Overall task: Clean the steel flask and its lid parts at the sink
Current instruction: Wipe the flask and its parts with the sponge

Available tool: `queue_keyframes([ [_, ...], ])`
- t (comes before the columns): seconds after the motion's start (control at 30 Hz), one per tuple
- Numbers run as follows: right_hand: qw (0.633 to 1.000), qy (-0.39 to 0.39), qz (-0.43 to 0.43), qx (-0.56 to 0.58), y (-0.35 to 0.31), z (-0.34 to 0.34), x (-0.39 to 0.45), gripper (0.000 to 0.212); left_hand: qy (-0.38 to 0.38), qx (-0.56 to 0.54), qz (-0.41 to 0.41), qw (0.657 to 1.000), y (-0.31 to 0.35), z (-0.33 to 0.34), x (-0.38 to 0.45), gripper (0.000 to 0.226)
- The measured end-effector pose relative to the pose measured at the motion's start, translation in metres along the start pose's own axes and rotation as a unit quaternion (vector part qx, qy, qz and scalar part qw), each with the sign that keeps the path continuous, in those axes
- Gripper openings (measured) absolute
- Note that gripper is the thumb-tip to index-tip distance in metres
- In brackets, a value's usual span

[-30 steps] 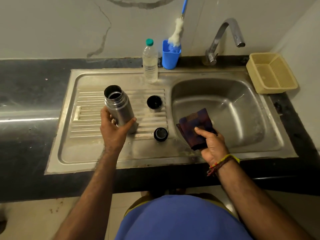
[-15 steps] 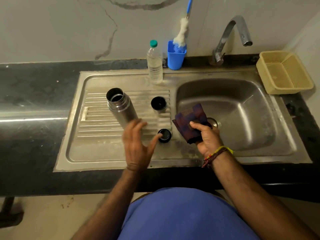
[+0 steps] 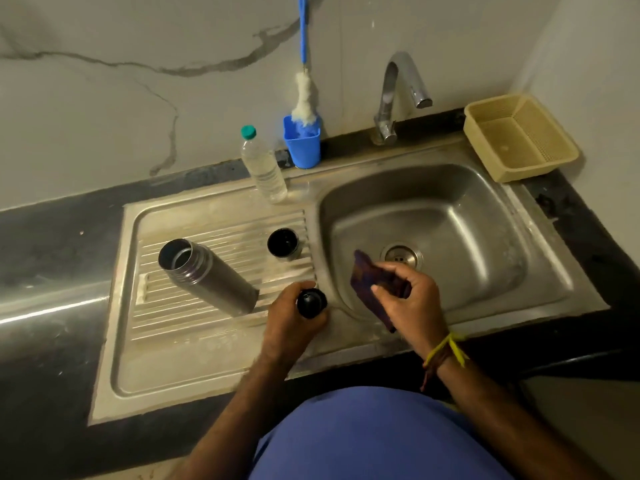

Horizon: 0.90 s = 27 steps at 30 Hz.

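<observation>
The left hand has its grip curled round the small black stopper, holding it at the near edge of the draining board, right by the lip of the sink. The right hand pinches a dark folded cloth between thumb and fingers over the basin, close to the drain. The steel flask stands open-mouthed on the ribbed board, leaning in the wide-angle view, apart from both hands; the cup lid sits behind the stopper, near the basin's edge, untouched. The step in hand looks to be the stopper's turn for wiping: the next move would call for bringing stopper and cloth together over the basin and turning the one against the other. The tap shows no running water, so rinsing may need it opened first. A bottle brush stands in a blue cup behind a plastic bottle, and a cream basket sits on the table at the right. The left fingers beneath the stopper are hidden, the flask's inside is too dark to judge, and whether the cloth is wet I cannot tell.
</observation>
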State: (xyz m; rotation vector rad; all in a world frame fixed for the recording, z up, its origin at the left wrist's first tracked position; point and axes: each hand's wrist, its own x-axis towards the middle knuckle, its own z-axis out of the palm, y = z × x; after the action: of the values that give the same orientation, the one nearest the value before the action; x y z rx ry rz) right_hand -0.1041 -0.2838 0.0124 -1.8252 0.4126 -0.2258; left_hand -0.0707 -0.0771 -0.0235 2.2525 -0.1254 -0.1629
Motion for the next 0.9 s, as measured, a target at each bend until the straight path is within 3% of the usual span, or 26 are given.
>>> queue_keyframes([
  [0.1,0.991,-0.061,-0.115,-0.032,-0.010,0.016,-0.009,0.045,0.012,-0.018,0.028,0.999,0.024,0.000,0.011,0.053],
  [0.2,0.978,-0.047,-0.192,-0.067,-0.022,0.022,0.001,0.059,0.006,-0.055,0.033,0.998,0.047,-0.007,0.023,0.047],
  [0.33,0.974,-0.033,-0.197,-0.104,-0.034,0.023,0.018,0.061,-0.028,-0.078,0.042,0.996,0.059,-0.011,0.028,0.050],
  [0.53,0.941,-0.052,-0.274,-0.190,-0.026,0.006,0.005,0.060,0.006,-0.067,0.071,0.995,0.062,-0.019,0.034,0.051],
  [0.7,0.959,-0.029,-0.213,-0.183,-0.032,0.008,0.019,0.055,0.033,-0.056,0.071,0.995,0.063,-0.016,0.033,0.062],
  [0.9,0.942,-0.009,-0.233,-0.241,-0.038,0.005,0.013,0.046,0.037,-0.025,0.120,0.992,0.065,-0.025,0.028,0.061],
])
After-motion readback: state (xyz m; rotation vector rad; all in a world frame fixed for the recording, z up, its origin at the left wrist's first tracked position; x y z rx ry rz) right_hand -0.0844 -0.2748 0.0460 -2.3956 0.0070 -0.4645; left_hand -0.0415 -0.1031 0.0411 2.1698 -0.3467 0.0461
